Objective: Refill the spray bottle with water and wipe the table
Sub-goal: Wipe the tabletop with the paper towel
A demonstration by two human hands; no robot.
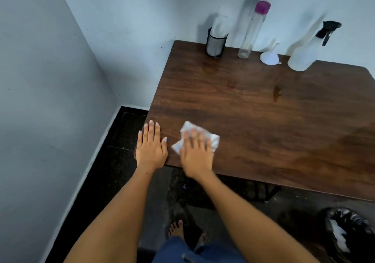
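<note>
One dark wood table (263,110) fills the right half of the view, pushed into a corner of pale walls (50,59). Dark floor (121,161) shows to its left and below its near edge.

Two bare arms reach in from below. The left hand (151,147) lies flat and open, fingers spread a little, palm down on the near left corner of the table, holding nothing. The right hand (196,153) is also flat and open, pressed palm down on one white cloth (213,139) just beside the left hand; the fingers are blurred.

Along the far edge, against the wall, four things stand in a row. One white spray bottle (304,53) with a black trigger head is at the right, well apart from both hands. One small white funnel (269,56) sits mouth down just beside it. One tall clear bottle (251,31) with a purple cap comes next, then one black mesh cup (216,43) holding something white.

Wet patches (277,93) mark the middle of the table, between the hands and the row.

One black bag (349,232) with white inside sits on the floor at lower right. Two bare feet (176,229) show under the table edge.
</note>
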